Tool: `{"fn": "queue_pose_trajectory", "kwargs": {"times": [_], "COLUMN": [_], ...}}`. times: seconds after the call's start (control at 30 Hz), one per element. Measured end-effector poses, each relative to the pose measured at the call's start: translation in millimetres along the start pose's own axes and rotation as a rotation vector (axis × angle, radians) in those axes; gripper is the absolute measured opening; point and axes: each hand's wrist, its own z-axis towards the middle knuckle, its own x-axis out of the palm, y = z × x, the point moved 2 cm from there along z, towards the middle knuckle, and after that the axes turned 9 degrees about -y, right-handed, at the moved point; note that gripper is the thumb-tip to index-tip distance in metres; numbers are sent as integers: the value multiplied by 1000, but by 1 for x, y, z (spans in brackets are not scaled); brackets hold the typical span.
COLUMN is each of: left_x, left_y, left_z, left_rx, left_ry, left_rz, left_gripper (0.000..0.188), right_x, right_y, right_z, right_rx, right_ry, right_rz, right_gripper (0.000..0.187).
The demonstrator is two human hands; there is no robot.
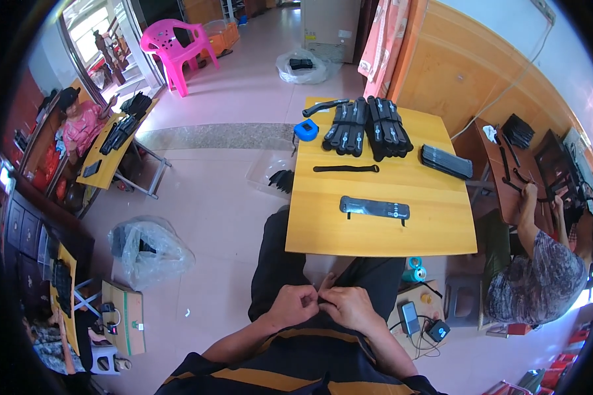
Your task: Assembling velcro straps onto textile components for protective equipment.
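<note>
My left hand (295,305) and my right hand (350,308) meet above my lap, just below the near edge of the yellow table (435,224). Fingers are curled and pinched on both, tips almost touching; whatever they pinch, if anything, is too small to make out. On the table nearest them lies a flat dark strip-shaped packet (375,207) with two small black tabs below it. Beyond it a single black strap (346,168) is stretched out sideways.
Two bundles of black straps (346,128) (389,128), a stack of dark packets (446,162) and a blue device (306,130) sit farther back. A co-worker (537,276) handles straps at right; another person (82,125) sits far left. Plastic bags (150,250) lie on the floor.
</note>
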Motion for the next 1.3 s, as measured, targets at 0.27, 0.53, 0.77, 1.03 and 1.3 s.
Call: {"fn": "queue_pose_trajectory", "kwargs": {"times": [0.27, 0.53, 0.77, 1.03, 1.3], "left_x": [6, 8, 12, 11, 12], "left_y": [19, 11, 3, -11, -9], "left_z": [-8, -13, -11, -1, 2], "left_rx": [-303, -329, -365, -208, -222], "left_ry": [41, -82, -144, -297, -371], "left_rz": [-463, -439, -674, -685, -658], "left_gripper": [9, 11, 13, 14, 15], "right_x": [5, 9, 7, 1, -14], "right_y": [5, 13, 17, 27, 20], "right_z": [-2, 1, 8, 18, 31], "right_rx": [15, 37, -69, -48, -77], "right_ry": [-46, -76, -195, -365, -189], "right_rz": [98, -7, -4, 35, 56], "right_gripper": [26, 23, 16, 11, 15]}}
